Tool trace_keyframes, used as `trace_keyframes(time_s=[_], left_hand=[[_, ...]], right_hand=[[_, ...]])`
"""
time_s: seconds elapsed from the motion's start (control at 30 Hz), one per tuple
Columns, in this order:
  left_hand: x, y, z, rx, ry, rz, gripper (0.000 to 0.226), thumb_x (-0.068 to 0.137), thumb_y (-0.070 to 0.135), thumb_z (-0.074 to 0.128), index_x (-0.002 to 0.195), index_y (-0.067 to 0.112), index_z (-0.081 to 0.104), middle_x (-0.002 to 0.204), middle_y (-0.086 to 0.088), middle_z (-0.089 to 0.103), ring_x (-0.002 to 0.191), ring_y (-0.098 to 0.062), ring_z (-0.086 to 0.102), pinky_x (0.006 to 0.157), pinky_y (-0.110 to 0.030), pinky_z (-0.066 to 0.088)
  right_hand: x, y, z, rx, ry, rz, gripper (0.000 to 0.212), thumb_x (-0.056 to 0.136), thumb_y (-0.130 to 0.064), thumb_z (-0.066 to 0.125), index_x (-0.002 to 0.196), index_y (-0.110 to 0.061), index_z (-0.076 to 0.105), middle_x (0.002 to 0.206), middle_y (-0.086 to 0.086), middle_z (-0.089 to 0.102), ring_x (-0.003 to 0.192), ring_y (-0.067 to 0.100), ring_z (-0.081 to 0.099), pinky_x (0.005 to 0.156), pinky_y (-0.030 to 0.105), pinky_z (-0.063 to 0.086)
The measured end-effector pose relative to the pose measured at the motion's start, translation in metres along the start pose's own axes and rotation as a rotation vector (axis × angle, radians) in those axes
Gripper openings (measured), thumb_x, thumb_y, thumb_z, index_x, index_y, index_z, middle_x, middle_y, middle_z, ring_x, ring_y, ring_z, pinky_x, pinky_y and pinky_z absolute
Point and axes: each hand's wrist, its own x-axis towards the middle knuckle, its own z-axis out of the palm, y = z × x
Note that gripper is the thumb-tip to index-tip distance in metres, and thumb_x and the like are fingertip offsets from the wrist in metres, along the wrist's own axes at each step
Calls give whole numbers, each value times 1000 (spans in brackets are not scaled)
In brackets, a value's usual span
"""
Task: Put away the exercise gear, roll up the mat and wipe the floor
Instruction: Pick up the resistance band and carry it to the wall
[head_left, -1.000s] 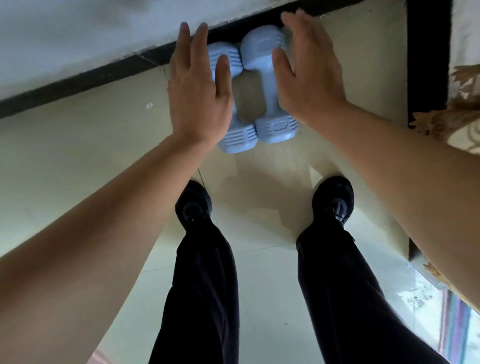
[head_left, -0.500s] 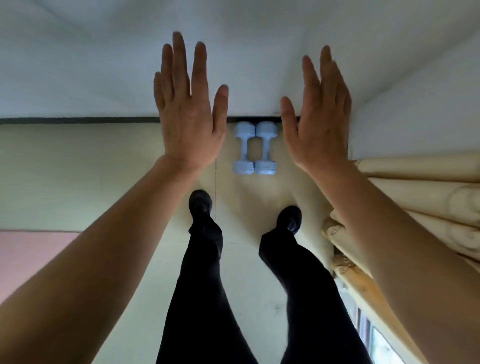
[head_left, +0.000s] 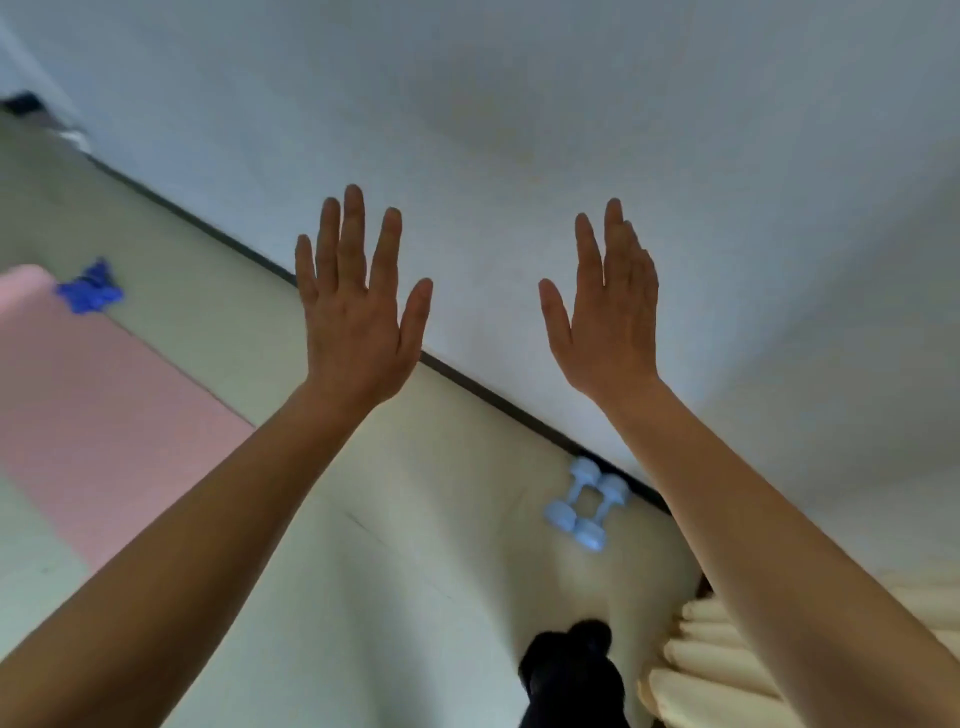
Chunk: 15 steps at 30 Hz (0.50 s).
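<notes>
Since a moment ago the person has turned to the left: the dumbbells (head_left: 586, 503), which lay straight ahead between the raised hands, now sit low and to the right, just under the right forearm, and a mat and a cloth have come into sight. Both hands are still up in front of the white wall (head_left: 519, 130). The left hand (head_left: 358, 317) and right hand (head_left: 608, 322) have their fingers straight and spread, backs to the camera, holding nothing.

Well to the left of the dumbbells the pink mat (head_left: 93, 415) lies flat and unrolled on the pale floor (head_left: 415, 571). Its long edge runs roughly in line with the dark skirting (head_left: 493, 397). A crumpled blue cloth (head_left: 91, 288) sits at its far corner. Just right of the dumbbells hang cream curtain (head_left: 727, 665) folds, partly hidden by the right forearm. A black shoe (head_left: 576, 654) stands on the near side of them. Nothing lies between mat and dumbbells but bare tile.

The two dumbbells lie side by side and touching. Their far ends are against the skirting and their long axes point out from the wall across the floor. They are pale blue, with thick heads and thin handles. The picture is too blurred to show finer detail.
</notes>
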Motion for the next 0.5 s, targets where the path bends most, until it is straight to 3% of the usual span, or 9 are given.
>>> trace_keyframes(time_s=[0.17, 0.3, 0.5], left_hand=[[-95, -156, -161, 214, 77, -131, 61, 103, 43, 37, 152, 8, 29, 159, -25, 19, 148, -42, 14, 116, -61, 16], [-179, -264, -286, 417, 79, -313, 61, 103, 44, 33, 151, 6, 32, 159, -24, 19, 148, -43, 14, 116, -62, 16], [-260, -370, -398, 607, 168, -570, 59, 101, 42, 37, 148, 6, 36, 158, -25, 22, 147, -42, 19, 114, -62, 20]], right_hand=[[9, -213, 1, 206, 83, -211, 64, 106, -43, 40, 158, -10, 23, 165, 19, 14, 152, 36, 19, 121, 50, 22], [-8, -388, 12, 349, 26, -439, 65, 105, -44, 41, 158, -10, 24, 165, 20, 13, 151, 37, 21, 119, 52, 23], [-37, -583, 24, 471, -47, -742, 65, 103, -45, 40, 157, -12, 25, 165, 19, 15, 150, 36, 24, 120, 50, 23]])
